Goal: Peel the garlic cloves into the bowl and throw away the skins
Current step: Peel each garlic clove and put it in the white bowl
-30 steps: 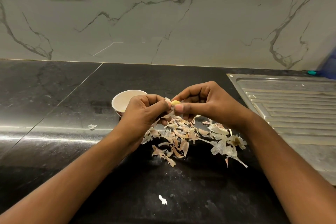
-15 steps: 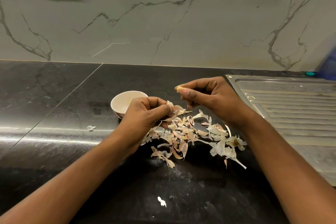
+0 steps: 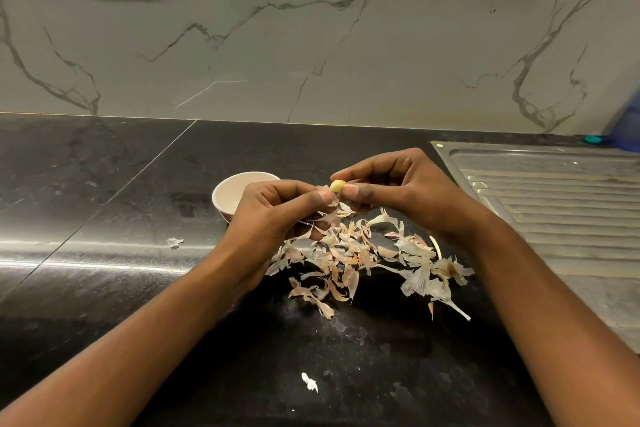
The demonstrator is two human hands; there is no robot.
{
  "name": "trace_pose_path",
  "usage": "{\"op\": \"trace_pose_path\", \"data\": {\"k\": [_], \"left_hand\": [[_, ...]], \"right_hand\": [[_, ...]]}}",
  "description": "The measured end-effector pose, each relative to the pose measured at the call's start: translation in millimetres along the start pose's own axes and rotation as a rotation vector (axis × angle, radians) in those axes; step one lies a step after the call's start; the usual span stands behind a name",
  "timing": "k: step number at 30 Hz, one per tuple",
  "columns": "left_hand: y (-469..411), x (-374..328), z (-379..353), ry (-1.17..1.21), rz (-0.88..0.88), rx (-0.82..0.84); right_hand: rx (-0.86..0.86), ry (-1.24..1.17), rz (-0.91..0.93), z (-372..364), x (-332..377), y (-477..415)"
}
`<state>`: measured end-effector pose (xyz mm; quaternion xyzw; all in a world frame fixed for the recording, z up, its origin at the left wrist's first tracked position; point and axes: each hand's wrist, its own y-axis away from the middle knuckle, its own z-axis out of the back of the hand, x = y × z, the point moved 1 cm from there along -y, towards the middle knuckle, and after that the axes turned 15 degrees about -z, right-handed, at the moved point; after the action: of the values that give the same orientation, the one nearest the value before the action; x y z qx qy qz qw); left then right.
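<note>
Above the heap of garlic skins (image 3: 353,253) on the black desk (image 3: 104,218), both hands meet. Right hand (image 3: 405,191): thumb and forefinger pinch a yellow garlic clove (image 3: 337,186). Left hand (image 3: 277,215): fingers curled, thumb tip pinching a skin shred (image 3: 325,188) just beside the clove. White bowl (image 3: 225,191): upright on the desk, behind the left hand and partly hidden by it. Steel drainboard (image 3: 554,204): at right, apart from the skins. Stray flake (image 3: 310,382): on the desk nearer the viewer, apart from the heap.
</note>
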<state>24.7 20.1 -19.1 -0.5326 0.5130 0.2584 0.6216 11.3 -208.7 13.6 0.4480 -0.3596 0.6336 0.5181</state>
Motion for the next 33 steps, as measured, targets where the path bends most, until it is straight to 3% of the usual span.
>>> {"op": "trace_pose_path", "data": {"k": [18,26,33], "left_hand": [[-3,7,3,-0.074,-0.057,-0.028],[-1,0,3,-0.324,-0.312,-0.046],[-6,-4,15,-0.322,-0.439,-0.195]], "right_hand": [[0.020,0.024,-0.022,1,1,2],[-0.136,-0.031,0.010,8,-3,2],[-0.274,-0.105,0.045,9,-4,1]]}}
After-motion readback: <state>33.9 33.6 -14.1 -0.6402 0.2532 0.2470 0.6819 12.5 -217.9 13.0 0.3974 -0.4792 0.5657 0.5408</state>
